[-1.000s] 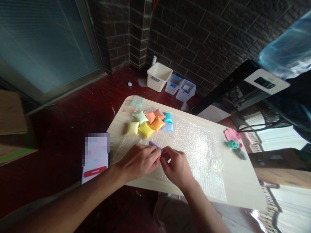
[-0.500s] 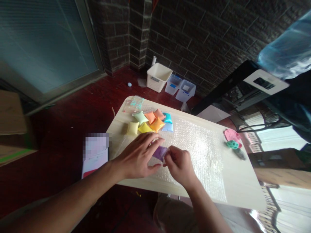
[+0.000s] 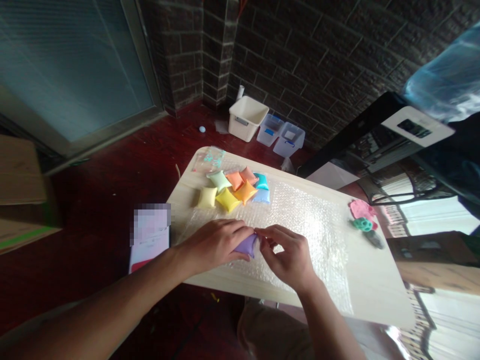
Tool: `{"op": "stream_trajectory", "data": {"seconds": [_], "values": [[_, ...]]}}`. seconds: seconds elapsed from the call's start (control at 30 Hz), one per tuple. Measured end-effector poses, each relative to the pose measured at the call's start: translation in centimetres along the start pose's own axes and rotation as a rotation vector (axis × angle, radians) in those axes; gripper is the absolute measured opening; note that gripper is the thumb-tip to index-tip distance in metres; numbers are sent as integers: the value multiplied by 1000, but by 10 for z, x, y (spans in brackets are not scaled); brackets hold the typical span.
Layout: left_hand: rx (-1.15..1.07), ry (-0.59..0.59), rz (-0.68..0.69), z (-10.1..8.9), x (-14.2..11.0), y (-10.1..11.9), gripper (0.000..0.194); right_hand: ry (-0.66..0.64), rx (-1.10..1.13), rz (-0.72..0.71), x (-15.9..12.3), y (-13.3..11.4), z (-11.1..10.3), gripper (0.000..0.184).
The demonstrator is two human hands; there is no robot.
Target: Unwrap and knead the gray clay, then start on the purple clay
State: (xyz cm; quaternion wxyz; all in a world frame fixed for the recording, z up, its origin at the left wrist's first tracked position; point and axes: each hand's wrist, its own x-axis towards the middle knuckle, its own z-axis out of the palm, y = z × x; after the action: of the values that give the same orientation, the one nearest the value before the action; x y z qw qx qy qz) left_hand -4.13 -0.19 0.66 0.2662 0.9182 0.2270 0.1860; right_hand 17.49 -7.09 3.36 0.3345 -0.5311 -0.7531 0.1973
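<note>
My left hand (image 3: 219,242) is closed around a small purple pillow-shaped packet (image 3: 246,245), covering its left part. At the packet's right edge, the fingers of my right hand (image 3: 287,252) pinch its clear plastic end. Both hands are above a sheet of bubble wrap (image 3: 311,240). Just beyond them lies a cluster of similar soft packets, among them a yellow packet (image 3: 227,200), an orange packet (image 3: 245,192), a pale yellow packet (image 3: 207,197), a pale green packet (image 3: 218,180) and a light blue packet (image 3: 261,195).
Pink clay-like lumps (image 3: 362,210) and a green openwork piece (image 3: 363,224) lie on the right of the wooden table (image 3: 390,295). A clear bag (image 3: 210,159) rests at its far left corner. On the floor behind stand a cream basket (image 3: 245,122) and clear bins (image 3: 288,142).
My left fingers have closed over the purple packet, which has turned and shifted slightly down. The right fist has loosened into a pinch at its edge. The yellow packet is now more exposed.
</note>
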Motion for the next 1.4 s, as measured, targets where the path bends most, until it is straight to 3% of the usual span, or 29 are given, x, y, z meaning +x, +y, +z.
{"op": "stream_trajectory", "data": {"seconds": [0.23, 0.4, 0.6, 0.67, 0.8, 0.97, 1.13, 1.23, 1.4], "values": [[-138, 26, -23, -1, 2, -3, 47, 27, 281, 278, -3, 2, 0, 21], [-220, 35, -36, -3, 4, -1, 46, 53, 494, 319, -2, 4, 2, 23], [-151, 71, -76, -2, -1, -5, 46, 142, 586, 377, -1, 4, 8, 14], [-144, 110, -103, -2, -2, -6, 47, 151, 600, 361, -2, 3, 5, 13], [-227, 152, -133, -3, -2, -6, 48, -1, 511, 231, -2, -3, -2, 13], [-349, 96, -163, -6, -1, -4, 39, -86, 373, 179, -2, -5, -6, 20], [-494, -1, -185, -12, -1, 2, 34, -220, 418, 178, 1, -3, -9, 17], [-571, -81, -191, -17, 1, 5, 35, -198, 410, 130, 2, -3, -11, 8], [-654, -121, -231, -20, 3, 10, 38, -178, 484, 120, 3, -4, -15, 11]]}}
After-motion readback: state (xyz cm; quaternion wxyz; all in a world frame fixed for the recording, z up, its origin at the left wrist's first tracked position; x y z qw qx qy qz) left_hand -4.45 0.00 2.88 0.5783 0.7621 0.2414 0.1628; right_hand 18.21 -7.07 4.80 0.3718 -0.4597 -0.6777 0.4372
